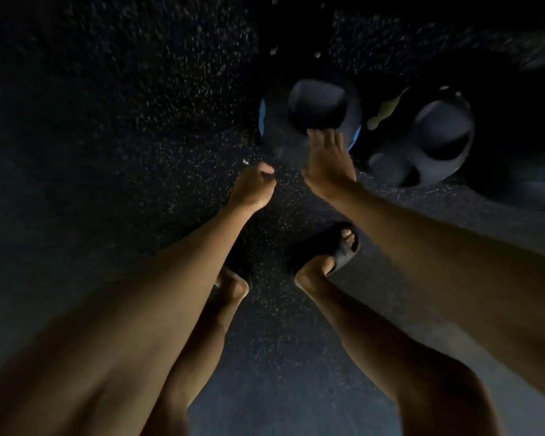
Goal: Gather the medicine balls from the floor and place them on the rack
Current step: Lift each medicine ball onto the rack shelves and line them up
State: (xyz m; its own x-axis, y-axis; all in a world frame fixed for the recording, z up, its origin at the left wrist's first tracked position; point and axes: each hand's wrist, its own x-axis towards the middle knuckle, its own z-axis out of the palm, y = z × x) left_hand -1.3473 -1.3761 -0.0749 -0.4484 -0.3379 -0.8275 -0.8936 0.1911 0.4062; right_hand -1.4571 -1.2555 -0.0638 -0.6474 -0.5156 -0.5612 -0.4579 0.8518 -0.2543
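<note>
Item: dark, blue-striped rubber medicine ball [309, 121] on the speckled black floor [139, 121]. Right hand [328, 165] rests on it, fingers straight, grip released. Left hand [254, 187] clenched, empty. Second dark handled ball [434, 143] lies beside. Rack unseen; gathering judged barely begun.

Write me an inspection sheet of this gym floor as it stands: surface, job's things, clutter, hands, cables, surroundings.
Surface: dark speckled floor, dimly lit.
Job's things: blue-edged medicine ball on the floor ahead; yellow-edged medicine ball just to its right; what seems to be a third ball with white lettering at the right edge, mostly cut off. No rack seen.
Clutter: small pale bit on the floor near the left hand.
Hands: right hand stretched out, fingertips on the blue-edged medicine ball; left hand curled, holding nothing, short of that ball.
Cables: nothing seen.
Surroundings: the person's feet in black sandals; beyond the balls it is too dark to tell.
</note>
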